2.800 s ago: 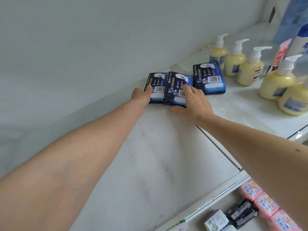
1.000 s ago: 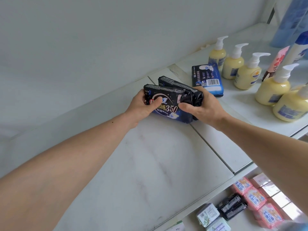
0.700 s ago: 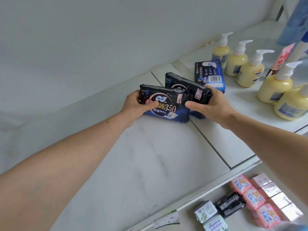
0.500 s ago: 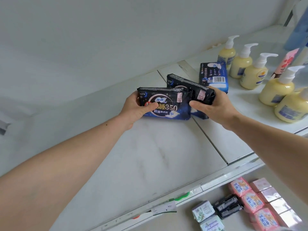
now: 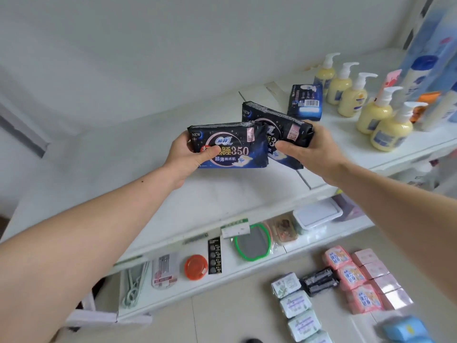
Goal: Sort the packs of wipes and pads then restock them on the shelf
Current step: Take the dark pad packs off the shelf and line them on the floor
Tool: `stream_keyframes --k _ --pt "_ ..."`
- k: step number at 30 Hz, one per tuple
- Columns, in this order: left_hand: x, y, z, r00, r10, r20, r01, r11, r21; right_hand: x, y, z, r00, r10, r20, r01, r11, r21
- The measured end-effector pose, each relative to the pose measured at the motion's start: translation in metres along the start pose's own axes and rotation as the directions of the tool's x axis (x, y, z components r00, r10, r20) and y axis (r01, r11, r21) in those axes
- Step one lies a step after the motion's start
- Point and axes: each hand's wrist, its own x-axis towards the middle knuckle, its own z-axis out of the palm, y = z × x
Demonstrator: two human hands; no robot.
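The left hand (image 5: 186, 157) grips a dark blue pack of pads (image 5: 228, 146) at its left end, thumb curled over the front, fingers behind. The right hand (image 5: 305, 151) pinches a second dark pack (image 5: 274, 120) at its right end, thumb on the front. Both packs are held upright in the air above the white shelf (image 5: 222, 194), the front pack overlapping the second one just behind it. Beyond the right hand's grip, a third dark pack (image 5: 306, 101) stands on the shelf beside yellow pump bottles (image 5: 371, 112). Below the grips, pink packs (image 5: 351, 276) and pale wipe packs (image 5: 294, 303) lie on the floor.
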Motion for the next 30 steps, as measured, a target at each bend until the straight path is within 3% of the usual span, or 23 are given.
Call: stream_keyframes --k 15,22,30 --pt "-0.146 0.038 0.06 0.998 -0.049 -0.035 0.048 0.998 -0.03 -0.135 -0.031 -0.085 0.997 0.073 -0.041 -0.074 0.997 -0.022" --pt "-0.199 0.042 0.135 0.998 -0.024 -0.059 0.022 0.999 -0.048 -0.183 -0.011 -0.162 0.995 0.099 0.008 -0.097 0.99 -0.098" --pt "-0.267 0.0 0.214 0.987 -0.144 -0.069 0.137 0.986 -0.097 -0.236 0.046 -0.229 0.986 0.142 0.083 -0.126 0.977 -0.174"
